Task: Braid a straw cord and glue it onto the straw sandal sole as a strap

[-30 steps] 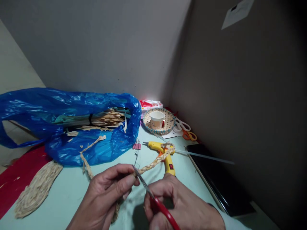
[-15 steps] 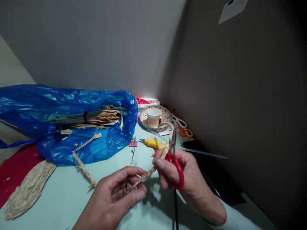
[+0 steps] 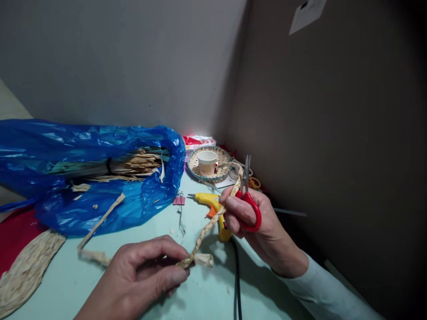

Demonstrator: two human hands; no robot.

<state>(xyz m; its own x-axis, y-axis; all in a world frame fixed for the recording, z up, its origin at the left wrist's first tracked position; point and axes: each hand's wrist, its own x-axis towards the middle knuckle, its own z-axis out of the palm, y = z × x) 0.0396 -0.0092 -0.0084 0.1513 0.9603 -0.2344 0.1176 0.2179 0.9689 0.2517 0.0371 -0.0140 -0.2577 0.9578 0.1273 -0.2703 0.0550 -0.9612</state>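
A thin braid of dried straw-like fibre (image 3: 202,232) stretches between my two hands above the table. My left hand (image 3: 143,271) pinches its lower part between thumb and fingertips, where a pale cut-looking stub sticks out to the right. My right hand (image 3: 251,213) grips the braid between thumb and forefinger, and its upper end curls past the fingers. The same hand holds red-handled scissors (image 3: 249,206), blades pointing up and nearly closed. Another length of the strand (image 3: 102,220) trails behind my left hand onto the blue bag. Behind the braid lies a yellow glue gun (image 3: 207,198).
A blue plastic bag (image 3: 143,213) with a bundle of dried leaves (image 3: 140,164) fills the back left. A coiled woven piece (image 3: 33,271) lies at left. A paper cup (image 3: 207,163) sits in a woven basket (image 3: 193,171). A pink binder clip (image 3: 179,201) is near the glue gun.
My right hand has risen with the scissors and braid. My left hand has moved slightly left and down, widening the gap. A pale stub now shows at my left fingertips.
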